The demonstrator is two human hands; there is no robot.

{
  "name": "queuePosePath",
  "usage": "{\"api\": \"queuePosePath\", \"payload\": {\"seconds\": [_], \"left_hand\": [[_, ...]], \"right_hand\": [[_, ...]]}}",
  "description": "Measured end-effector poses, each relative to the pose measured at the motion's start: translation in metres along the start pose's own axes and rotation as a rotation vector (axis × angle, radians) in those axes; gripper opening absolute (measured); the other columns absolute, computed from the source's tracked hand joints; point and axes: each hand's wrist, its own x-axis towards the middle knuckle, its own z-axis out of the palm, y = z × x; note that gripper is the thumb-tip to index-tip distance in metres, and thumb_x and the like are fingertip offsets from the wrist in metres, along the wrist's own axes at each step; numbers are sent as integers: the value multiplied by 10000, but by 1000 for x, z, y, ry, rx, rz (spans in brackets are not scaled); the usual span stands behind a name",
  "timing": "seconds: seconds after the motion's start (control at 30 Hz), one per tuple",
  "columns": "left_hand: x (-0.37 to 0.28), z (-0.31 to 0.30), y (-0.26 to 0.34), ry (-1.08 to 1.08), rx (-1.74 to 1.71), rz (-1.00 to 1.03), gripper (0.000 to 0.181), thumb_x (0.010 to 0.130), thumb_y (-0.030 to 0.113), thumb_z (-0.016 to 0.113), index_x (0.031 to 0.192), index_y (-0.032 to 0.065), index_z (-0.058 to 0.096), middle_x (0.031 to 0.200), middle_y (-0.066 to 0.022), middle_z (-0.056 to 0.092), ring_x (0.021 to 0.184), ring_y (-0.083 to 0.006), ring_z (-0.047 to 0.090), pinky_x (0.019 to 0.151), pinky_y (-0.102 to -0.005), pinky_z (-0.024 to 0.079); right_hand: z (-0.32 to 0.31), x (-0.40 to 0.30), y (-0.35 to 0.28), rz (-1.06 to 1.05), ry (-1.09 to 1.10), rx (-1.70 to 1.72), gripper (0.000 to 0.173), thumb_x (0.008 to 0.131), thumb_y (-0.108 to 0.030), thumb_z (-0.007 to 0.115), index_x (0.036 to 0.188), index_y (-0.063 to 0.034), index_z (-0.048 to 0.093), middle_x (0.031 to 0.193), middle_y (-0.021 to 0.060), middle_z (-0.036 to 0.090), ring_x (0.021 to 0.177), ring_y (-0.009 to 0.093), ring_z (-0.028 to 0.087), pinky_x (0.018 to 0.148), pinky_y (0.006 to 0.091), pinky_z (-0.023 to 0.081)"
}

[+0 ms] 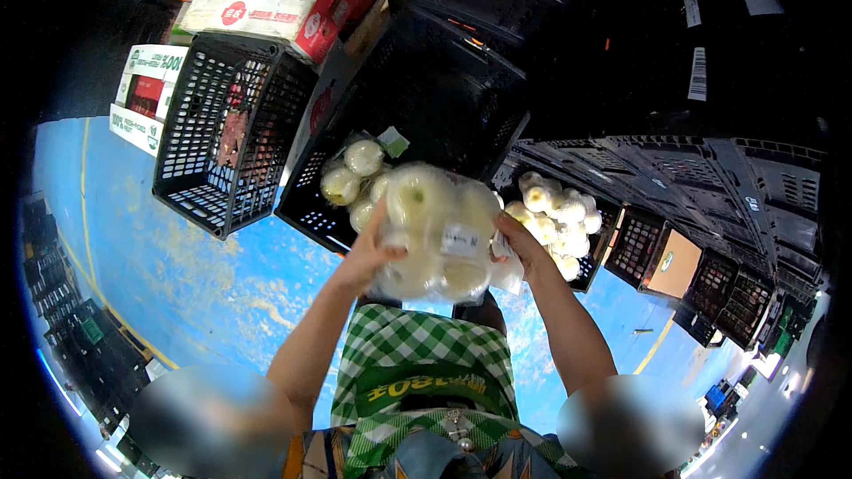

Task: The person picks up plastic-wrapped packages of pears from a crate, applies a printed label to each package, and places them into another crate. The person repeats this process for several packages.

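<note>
I hold a clear-wrapped pack of pale round produce between both hands, in front of my apron and above the edge of a black crate. The pack is blurred and bears a white printed label. My left hand grips its left side, thumb across the front. At the right edge, my right hand closes on the wrap. Behind the pack, more wrapped pale produce sits in the front left of the black plastic crate, with a green and white card beside it.
To the left stands a perforated black crate with cartons behind it. At right, another crate holds a heap of white wrapped produce. Further right are more crates and a brown carton. The floor is blue.
</note>
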Motion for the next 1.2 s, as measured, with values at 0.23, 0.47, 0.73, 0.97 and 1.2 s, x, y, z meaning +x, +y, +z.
{"api": "queuePosePath", "payload": {"seconds": [0.23, 0.47, 0.73, 0.97, 1.2], "left_hand": [[136, -35, -1, -14, -253, -220, 648, 733, 114, 561, 1321, 138, 289, 1184, -100, 476, 1033, -227, 526, 821, -373, 481], [244, -70, -56, 182, -185, -546, 397, 821, 251, 490, 1191, 116, 440, 1119, -96, 519, 986, -253, 550, 798, -469, 470], [298, -121, -116, 386, 163, -566, 313, 829, 270, 497, 1005, 21, 567, 928, -127, 607, 845, -237, 606, 717, -445, 496], [265, -90, -118, 425, 1484, 58, 263, 768, 219, 571, 964, 52, 619, 961, -177, 607, 871, -330, 586, 796, -385, 459], [75, 68, -108, -180, 469, 160, 179, 841, 191, 523, 846, 40, 619, 848, -78, 600, 759, -137, 565, 671, -285, 445]], "right_hand": [[-5, -35, 36, -23, 337, 111, 429, 890, -266, 443, 1263, -64, 380, 988, 134, 620, 730, 143, 595, 565, 248, 475], [8, -91, 105, 35, 258, -56, 488, 818, -328, 545, 1209, -54, 441, 952, 140, 626, 782, 158, 601, 709, 276, 464], [8, -88, 119, -100, 288, -21, 402, 855, -333, 509, 1144, -56, 482, 813, 66, 627, 547, 53, 515, 535, 227, 422], [-6, -85, 100, -250, 748, -157, 131, 839, -153, 534, 796, -32, 560, 636, -26, 502, 566, 28, 418, 516, 223, 351], [-7, -81, 94, -577, 857, -248, 114, 840, -120, 549, 801, -18, 517, 663, 20, 529, 569, 65, 437, 503, 236, 371]]}}
